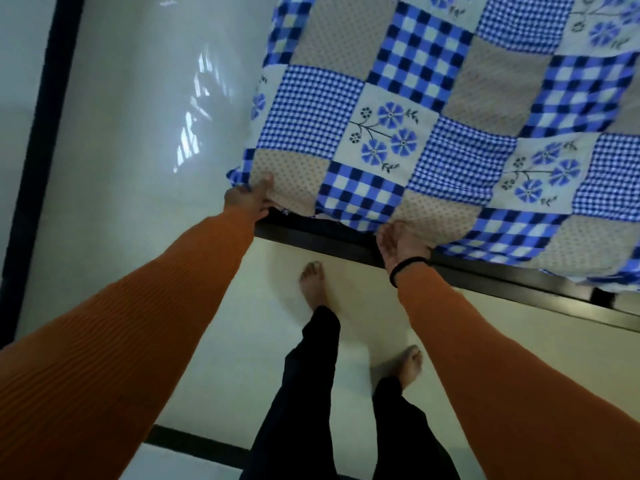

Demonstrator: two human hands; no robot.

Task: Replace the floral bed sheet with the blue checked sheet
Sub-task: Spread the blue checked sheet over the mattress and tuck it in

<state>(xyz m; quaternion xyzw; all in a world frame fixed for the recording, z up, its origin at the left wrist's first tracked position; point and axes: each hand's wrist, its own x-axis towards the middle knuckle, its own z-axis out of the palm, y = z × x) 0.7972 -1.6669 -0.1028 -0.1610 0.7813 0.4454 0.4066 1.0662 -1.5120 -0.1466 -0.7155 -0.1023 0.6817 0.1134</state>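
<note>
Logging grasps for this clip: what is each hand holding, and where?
Both grip the blue checked sheet: left hand at its corner, right hand along the near edge.

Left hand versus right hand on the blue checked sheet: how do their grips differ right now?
The left hand grips the blue checked sheet at its corner, farther from the body; the right hand holds it along the near edge, by the dark bed frame. The left hand shows its back with the thumb lying on the cloth; the right hand's fingers curl into it from below. Only the right wrist wears a black band. Both hold the same edge and wear orange sleeves.
</note>
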